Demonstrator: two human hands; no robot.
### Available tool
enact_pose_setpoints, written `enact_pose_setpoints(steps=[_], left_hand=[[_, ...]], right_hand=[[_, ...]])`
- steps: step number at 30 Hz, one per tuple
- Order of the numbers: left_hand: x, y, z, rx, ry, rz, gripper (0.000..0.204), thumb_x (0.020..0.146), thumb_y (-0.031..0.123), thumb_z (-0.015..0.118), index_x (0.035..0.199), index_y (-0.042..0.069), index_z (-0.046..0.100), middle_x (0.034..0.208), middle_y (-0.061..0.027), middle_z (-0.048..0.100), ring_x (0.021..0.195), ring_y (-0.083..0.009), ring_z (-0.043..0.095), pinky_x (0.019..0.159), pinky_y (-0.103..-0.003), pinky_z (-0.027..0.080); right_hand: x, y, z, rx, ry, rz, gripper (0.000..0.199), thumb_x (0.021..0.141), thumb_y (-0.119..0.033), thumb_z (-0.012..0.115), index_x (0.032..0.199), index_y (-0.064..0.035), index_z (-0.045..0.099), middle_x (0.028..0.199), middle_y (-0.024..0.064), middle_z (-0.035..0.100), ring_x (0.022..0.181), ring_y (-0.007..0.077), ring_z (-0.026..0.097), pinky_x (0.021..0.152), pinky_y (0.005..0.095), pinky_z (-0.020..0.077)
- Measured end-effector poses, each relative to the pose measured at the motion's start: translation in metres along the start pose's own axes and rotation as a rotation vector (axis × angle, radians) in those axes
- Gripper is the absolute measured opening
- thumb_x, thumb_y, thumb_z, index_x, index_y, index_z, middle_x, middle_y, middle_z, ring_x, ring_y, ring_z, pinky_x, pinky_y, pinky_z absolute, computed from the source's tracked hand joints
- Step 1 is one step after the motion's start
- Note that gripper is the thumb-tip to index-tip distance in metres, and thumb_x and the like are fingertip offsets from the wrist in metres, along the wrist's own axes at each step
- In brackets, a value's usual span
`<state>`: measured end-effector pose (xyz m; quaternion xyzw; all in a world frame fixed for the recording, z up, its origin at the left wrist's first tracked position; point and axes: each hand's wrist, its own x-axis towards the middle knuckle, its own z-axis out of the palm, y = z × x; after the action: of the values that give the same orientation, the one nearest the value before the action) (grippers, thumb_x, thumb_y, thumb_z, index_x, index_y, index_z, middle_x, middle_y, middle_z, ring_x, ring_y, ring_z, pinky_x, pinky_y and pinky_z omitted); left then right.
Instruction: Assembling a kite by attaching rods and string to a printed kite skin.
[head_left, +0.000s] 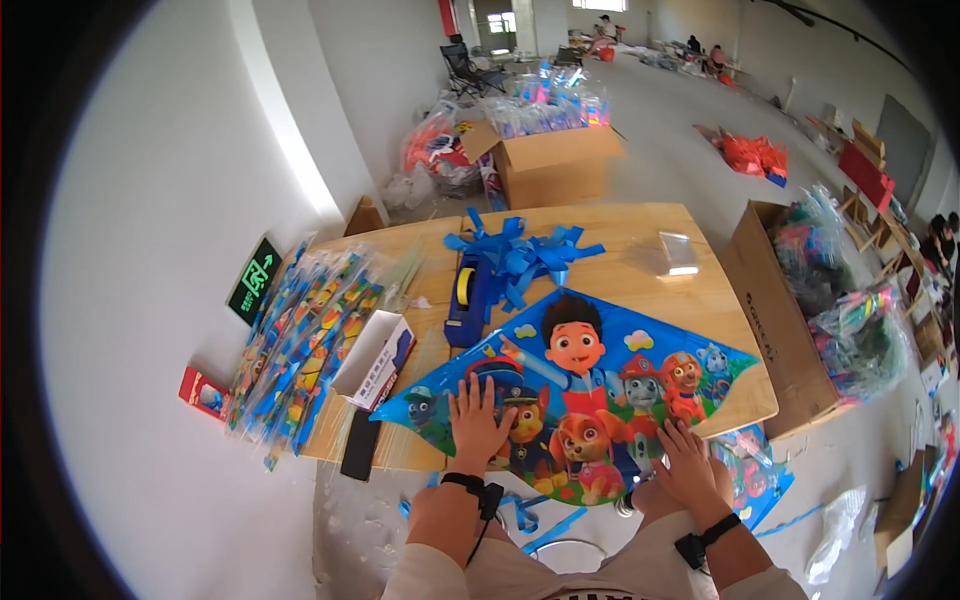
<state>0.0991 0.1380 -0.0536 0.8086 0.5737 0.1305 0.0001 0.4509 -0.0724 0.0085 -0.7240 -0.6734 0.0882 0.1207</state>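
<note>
A blue kite printed with a cartoon boy and several cartoon dogs is spread over the front of the wooden table, its lower edge hanging past the table's edge. My left hand lies flat on the kite's left part, fingers spread. On its lower right edge rests my right hand, fingers stretched out. Beyond the kite stand a blue tape dispenser with a yellow core and a heap of blue ribbon strips.
Left on the table are a white open box, a dark phone-like slab and several packed kites. A small clear box sits at the far right. Cartons of bagged goods stand behind and right. People are in the background.
</note>
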Motion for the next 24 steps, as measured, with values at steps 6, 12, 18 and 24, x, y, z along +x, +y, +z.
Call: enact_pose_setpoints(steps=[6, 12, 18, 24], left_hand=[[-0.001, 0.013, -0.003, -0.019, 0.006, 0.091, 0.073, 0.096, 0.056, 0.049, 0.154, 0.014, 0.035, 0.161, -0.0160, 0.025, 0.149, -0.0386, 0.019, 0.120, -0.057, 0.013], [-0.006, 0.006, -0.002, -0.022, 0.010, 0.076, 0.071, 0.096, 0.055, 0.049, 0.152, 0.012, 0.038, 0.160, -0.0177, 0.027, 0.149, -0.0392, 0.022, 0.119, -0.058, 0.014], [-0.013, 0.036, -0.047, -0.483, 0.218, 0.200, 0.037, 0.097, 0.030, 0.060, 0.121, 0.002, 0.062, 0.118, -0.0172, 0.065, 0.102, -0.0317, 0.064, 0.085, -0.043, 0.052], [-0.081, 0.054, -0.068, -0.433, -0.917, 0.030, 0.030, 0.098, 0.030, 0.059, 0.096, 0.001, 0.065, 0.090, -0.0056, 0.062, 0.085, -0.0108, 0.058, 0.070, -0.030, 0.047]], right_hand=[[-0.001, 0.009, 0.000, -0.006, 0.028, 0.009, 0.059, 0.091, -0.032, 0.062, 0.143, -0.0075, 0.047, 0.152, 0.0127, 0.042, 0.143, 0.0334, 0.035, 0.115, 0.0483, 0.0295], [-0.002, 0.012, 0.013, -0.024, 0.048, -0.034, 0.058, 0.094, -0.036, 0.058, 0.144, -0.0081, 0.047, 0.154, 0.0130, 0.040, 0.143, 0.0328, 0.035, 0.115, 0.0473, 0.0301], [-0.007, 0.024, 0.013, -0.018, 0.075, -0.013, 0.058, 0.094, -0.037, 0.057, 0.143, -0.0082, 0.047, 0.154, 0.0136, 0.039, 0.144, 0.0322, 0.033, 0.116, 0.0474, 0.0296], [-0.011, 0.030, 0.018, -0.024, 0.098, 0.009, 0.057, 0.094, -0.038, 0.058, 0.141, -0.0079, 0.049, 0.154, 0.0137, 0.039, 0.144, 0.0318, 0.034, 0.115, 0.0472, 0.0309]])
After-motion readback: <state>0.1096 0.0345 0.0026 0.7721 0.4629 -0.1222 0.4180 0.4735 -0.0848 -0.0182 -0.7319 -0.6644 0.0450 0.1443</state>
